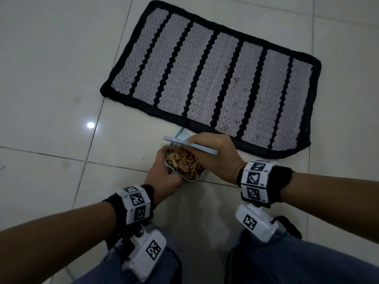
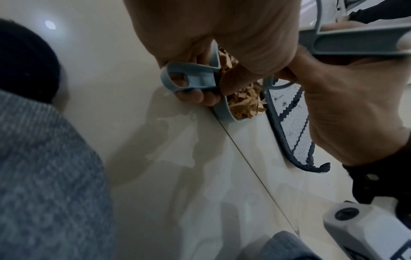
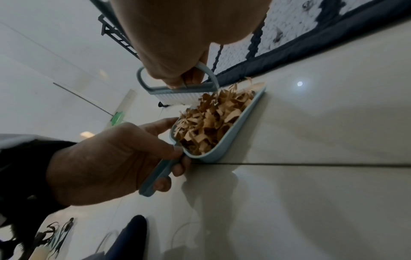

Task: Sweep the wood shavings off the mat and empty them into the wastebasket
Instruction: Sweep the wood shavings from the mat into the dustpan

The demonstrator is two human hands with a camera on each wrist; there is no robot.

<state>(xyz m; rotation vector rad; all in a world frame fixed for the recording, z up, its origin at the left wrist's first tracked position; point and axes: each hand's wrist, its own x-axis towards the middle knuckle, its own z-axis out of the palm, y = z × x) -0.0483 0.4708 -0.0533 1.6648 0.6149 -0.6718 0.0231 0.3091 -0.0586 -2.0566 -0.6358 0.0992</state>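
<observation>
A pale blue dustpan [image 1: 198, 177] [image 3: 222, 151] sits on the tiled floor just in front of the mat, heaped with brown wood shavings [image 1: 184, 160] [image 3: 213, 121] [image 2: 242, 103]. My left hand [image 1: 162, 177] [image 3: 106, 158] grips the dustpan's handle [image 2: 184, 79] [image 3: 155, 177]. My right hand [image 1: 215, 154] [image 3: 175, 52] grips a small blue hand brush [image 1: 190, 143] [image 3: 180, 88] by its loop, its white bristles over the far end of the pan. The grey mat [image 1: 215, 78] with black stripes lies beyond; a few small shavings specks show on it.
Glossy white floor tiles [image 1: 51, 99] surround the mat on all sides. My knees in grey-blue trousers [image 1: 287, 261] are at the bottom of the head view. A black rack [image 3: 115, 35] stands far off in the right wrist view. No wastebasket is in sight.
</observation>
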